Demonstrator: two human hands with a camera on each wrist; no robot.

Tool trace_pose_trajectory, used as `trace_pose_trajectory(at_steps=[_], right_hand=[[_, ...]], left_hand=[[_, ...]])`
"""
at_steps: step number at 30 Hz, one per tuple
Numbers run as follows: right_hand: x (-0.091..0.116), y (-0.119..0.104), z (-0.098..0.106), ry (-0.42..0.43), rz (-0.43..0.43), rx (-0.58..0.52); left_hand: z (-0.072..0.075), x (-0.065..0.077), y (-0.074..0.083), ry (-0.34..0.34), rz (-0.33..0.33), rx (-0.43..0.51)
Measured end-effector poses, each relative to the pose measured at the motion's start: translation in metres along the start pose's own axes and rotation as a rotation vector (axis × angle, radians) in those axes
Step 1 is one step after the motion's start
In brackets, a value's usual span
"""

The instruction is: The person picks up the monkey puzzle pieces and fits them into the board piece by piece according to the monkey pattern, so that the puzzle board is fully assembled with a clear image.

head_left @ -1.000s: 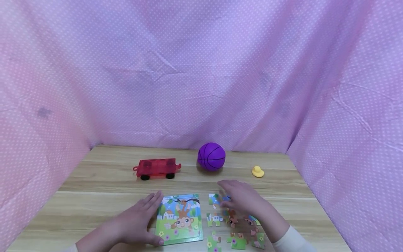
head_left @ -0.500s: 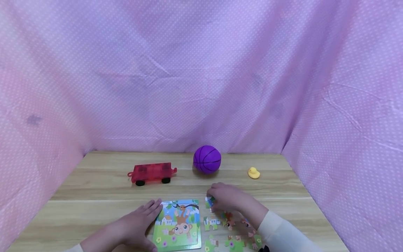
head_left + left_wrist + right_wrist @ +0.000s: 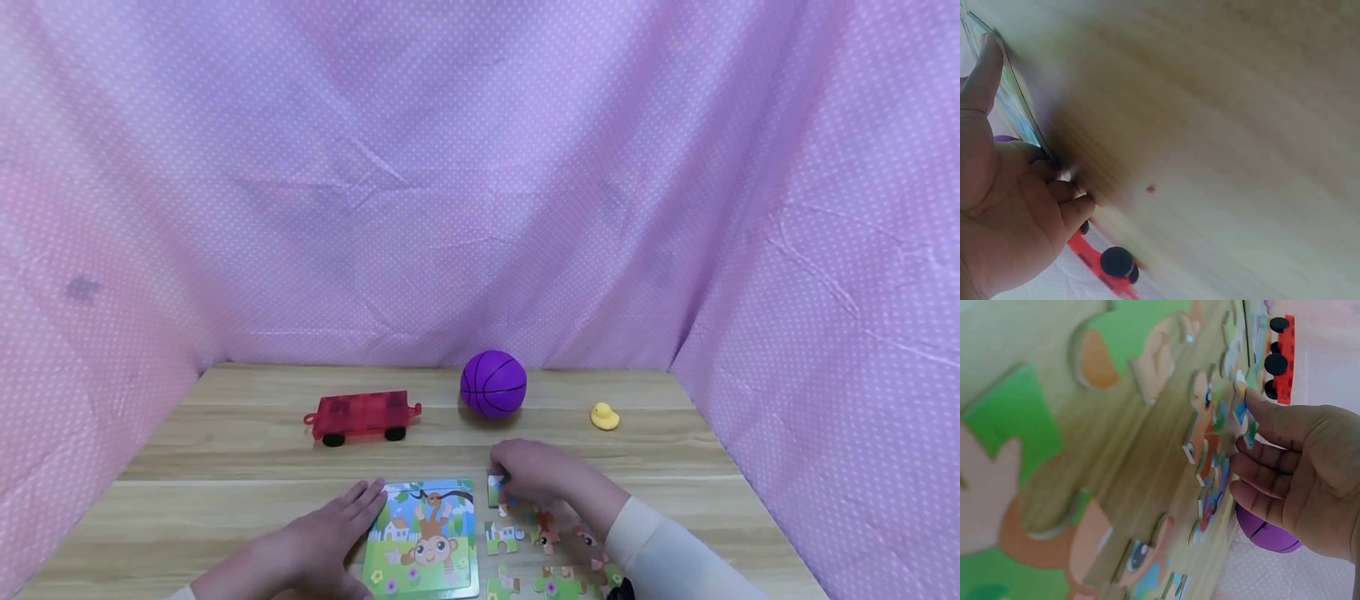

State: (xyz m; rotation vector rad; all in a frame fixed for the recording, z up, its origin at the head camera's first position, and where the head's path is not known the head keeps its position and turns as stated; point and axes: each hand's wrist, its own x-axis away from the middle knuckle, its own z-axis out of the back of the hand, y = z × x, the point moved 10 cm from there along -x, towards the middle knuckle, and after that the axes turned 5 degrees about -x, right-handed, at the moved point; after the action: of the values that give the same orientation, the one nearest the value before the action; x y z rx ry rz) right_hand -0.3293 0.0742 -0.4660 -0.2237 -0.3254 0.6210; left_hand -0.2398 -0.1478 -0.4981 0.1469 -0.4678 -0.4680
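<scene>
My right grip [image 3: 528,473] is narrow, the thumb and a forefinger pinching a small, flat, blue-and-green jigsaw piece [image 3: 1240,414] by its edges; I cannot tell whether it is lifted off the pale wood-grained desk [image 3: 247,437] or merely touches it. It sits at the far left corner of the loose, flat, brightly printed monkey jigsaw pieces [image 3: 501,537], just right of a square, green-and-blue board with a printed monkey [image 3: 431,546]. My left grip [image 3: 322,537] is spread wide along that board's left side, fingers at the far corner and thumb lower down, touching its edge without wrapping round it. I judge the piece to be very light and stiff, thick card or thin wood by its cut edge, so it should neither bend nor need force. Its printed face has a slight shine and may slide under a flat fingertip, so the sides are the better hold: thumb against one, forefinger against the opposite one. The knobs look like the weakest part, and I would rather keep pressure on the broad body than on those narrow necks. The board, also rigid and probably light, could skid if nudged; a light touch on its rim should be enough to steady it.
</scene>
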Motion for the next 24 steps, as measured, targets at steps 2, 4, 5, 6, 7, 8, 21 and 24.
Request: trace_pose_trajectory(at_steps=[2,4,5,6,7,8,21,24], right_hand=[[-0.001,0.003,0.002,0.001,-0.013,-0.036],[-0.003,0.003,0.004,0.009,-0.009,-0.039],[-0.003,0.001,0.005,0.013,0.003,-0.043],[-0.004,-0.002,0.007,0.019,0.019,-0.050],[-0.005,-0.006,0.009,0.024,0.040,-0.065],[-0.005,-0.011,0.011,0.027,0.067,-0.089],[-0.035,-0.079,-0.011,-0.074,0.204,-0.310],[-0.042,-0.085,-0.019,-0.048,0.178,-0.192]], left_hand=[[0.000,0.000,0.001,0.002,-0.001,-0.014],[0.001,0.000,0.003,0.003,-0.002,-0.030],[0.001,0.000,0.003,0.003,-0.001,-0.035],[0.001,0.000,0.004,0.002,0.000,-0.037],[0.002,0.000,0.004,0.000,0.001,-0.037],[0.002,0.000,0.004,-0.002,0.002,-0.040],[0.003,0.004,0.005,0.009,-0.005,-0.071],[0.003,0.003,0.006,0.001,-0.007,-0.079]])
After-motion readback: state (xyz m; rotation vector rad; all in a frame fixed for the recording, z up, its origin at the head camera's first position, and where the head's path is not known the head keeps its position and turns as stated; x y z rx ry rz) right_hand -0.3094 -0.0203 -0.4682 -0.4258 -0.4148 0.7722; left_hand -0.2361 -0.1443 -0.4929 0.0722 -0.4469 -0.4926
